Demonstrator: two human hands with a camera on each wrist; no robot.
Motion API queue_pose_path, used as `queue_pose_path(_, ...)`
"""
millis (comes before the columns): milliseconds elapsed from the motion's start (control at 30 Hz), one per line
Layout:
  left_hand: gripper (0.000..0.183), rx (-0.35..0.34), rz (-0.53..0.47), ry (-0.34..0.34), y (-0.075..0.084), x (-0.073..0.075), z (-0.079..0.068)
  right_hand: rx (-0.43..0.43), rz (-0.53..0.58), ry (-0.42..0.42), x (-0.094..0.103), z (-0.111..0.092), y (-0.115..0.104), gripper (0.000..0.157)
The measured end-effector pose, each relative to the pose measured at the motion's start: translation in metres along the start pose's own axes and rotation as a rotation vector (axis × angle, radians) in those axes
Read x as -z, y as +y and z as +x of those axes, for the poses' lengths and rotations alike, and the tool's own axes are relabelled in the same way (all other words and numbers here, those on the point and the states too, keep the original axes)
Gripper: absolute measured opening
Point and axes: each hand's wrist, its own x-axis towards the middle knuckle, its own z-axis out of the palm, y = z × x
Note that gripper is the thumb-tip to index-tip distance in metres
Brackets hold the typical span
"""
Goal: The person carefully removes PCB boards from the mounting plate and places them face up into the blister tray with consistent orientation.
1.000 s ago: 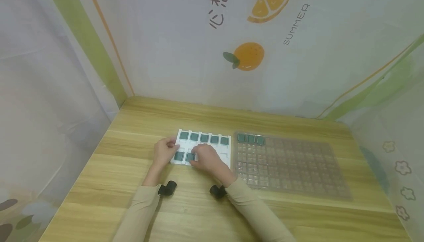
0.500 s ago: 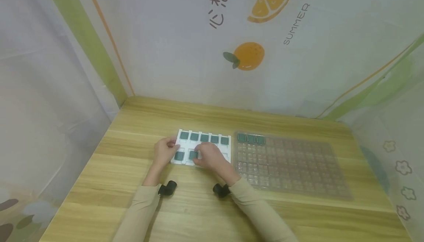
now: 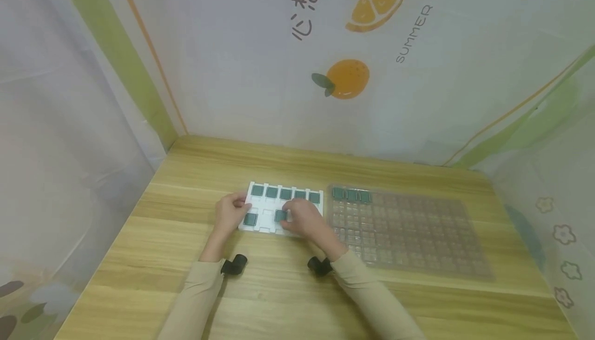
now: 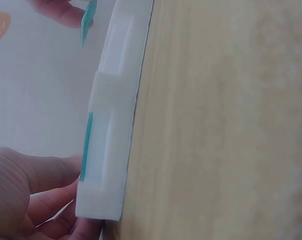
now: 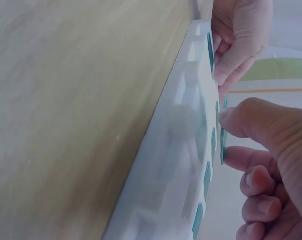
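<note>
A white tray with square recesses lies on the table in front of me. Its far row carries several thin green square plates. One more green plate sits at the near left. My left hand grips the tray's left edge, thumb on top and fingers against the side, as the left wrist view shows. Between thumb and forefinger, my right hand pinches a single thin plate by its edges. This plate is raised just above the tray, and the other right fingers are curled. My right hand hides the tray's near-right part.
Right of the white tray lies a large clear compartment tray, with 3 green plates in its far-left corner. A printed curtain stands behind the wooden table. Each wrist bears a black camera.
My right hand has lifted the near-row plate from beside the leftmost one and carried it to the right, leaving a bare recess. My left hand stays on the tray edge.
</note>
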Motion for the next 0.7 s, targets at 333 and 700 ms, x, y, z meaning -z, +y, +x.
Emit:
queue_pose_path(333, 0.03, 0.006, 0.005, 0.002, 0.0, -0.001, 0.0, -0.029, 0.036, 0.002, 0.005, -0.008, 0.01, 0.025)
queue_pose_path(700, 0.029, 0.001, 0.0, 0.005, 0.0, -0.001, 0.0, -0.073, 0.082, -0.031, 0.01, -0.013, 0.017, 0.024)
